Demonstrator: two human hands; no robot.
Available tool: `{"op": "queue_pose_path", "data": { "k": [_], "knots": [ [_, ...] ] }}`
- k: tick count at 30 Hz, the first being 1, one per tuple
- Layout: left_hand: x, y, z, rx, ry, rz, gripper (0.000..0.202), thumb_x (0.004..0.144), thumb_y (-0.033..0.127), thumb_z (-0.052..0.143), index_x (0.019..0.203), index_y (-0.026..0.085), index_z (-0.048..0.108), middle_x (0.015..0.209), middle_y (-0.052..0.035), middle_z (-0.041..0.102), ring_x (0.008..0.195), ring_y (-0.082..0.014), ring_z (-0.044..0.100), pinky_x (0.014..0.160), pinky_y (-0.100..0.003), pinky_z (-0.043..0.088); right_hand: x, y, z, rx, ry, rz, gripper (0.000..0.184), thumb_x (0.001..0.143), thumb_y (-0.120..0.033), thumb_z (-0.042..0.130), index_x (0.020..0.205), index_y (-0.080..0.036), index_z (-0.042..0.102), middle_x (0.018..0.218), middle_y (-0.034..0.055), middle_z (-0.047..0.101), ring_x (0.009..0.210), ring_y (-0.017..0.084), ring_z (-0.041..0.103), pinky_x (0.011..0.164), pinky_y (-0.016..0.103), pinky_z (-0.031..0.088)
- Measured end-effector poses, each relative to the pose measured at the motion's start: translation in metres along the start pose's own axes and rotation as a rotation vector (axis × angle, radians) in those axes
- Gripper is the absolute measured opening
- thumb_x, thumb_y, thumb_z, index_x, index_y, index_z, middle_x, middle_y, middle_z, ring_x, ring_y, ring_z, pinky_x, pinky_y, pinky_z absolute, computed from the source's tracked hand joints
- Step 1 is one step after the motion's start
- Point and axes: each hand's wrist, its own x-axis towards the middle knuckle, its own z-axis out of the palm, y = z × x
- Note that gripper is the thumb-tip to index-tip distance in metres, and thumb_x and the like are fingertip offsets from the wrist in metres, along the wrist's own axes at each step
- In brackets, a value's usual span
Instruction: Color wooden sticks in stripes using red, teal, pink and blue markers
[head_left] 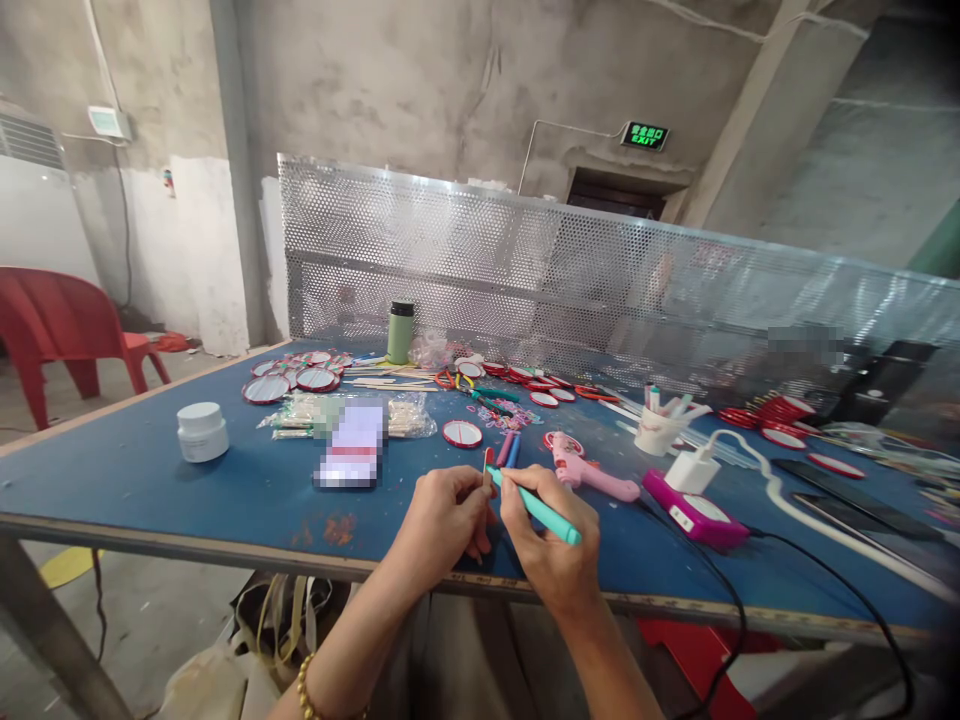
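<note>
My right hand [551,530] grips a turquoise marker [546,512] like a pen, its tip pointing up and left. My left hand [450,515] pinches a small flat wooden stick [488,470] whose upper end is red. The marker's tip is at the stick; whether it touches cannot be made out. Just beyond my hands lie a red marker [505,446] and a blue marker [514,452]. A pink glue gun [600,478] rests to the right of my right hand. Much of the stick is hidden by my left fingers.
A phone [352,445] leans by bagged wooden sticks [409,415]; a white jar [202,432] stands left. Pliers [487,395], red-rimmed discs [462,433], a cup of pens [660,428] and a green bottle [400,332] are farther back. Cables run from a purple power strip [694,510].
</note>
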Motion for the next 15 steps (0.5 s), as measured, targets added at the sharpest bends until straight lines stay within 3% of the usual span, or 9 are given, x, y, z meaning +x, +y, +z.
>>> {"op": "queue_pose_path", "data": {
  "k": [15],
  "knots": [
    [-0.0015, 0.0007, 0.0001, -0.004, 0.004, 0.000, 0.025, 0.084, 0.029, 0.051, 0.062, 0.019, 0.055, 0.044, 0.0031, 0.055, 0.037, -0.0100, 0.051, 0.038, -0.018, 0.043, 0.0019, -0.0002, -0.0004, -0.023, -0.008, -0.015, 0.010, 0.090, -0.012, 0.057, 0.087, -0.018, 0.065, 0.072, -0.0002, 0.066, 0.062, 0.012, 0.061, 0.061, 0.023, 0.049]
  ]
}}
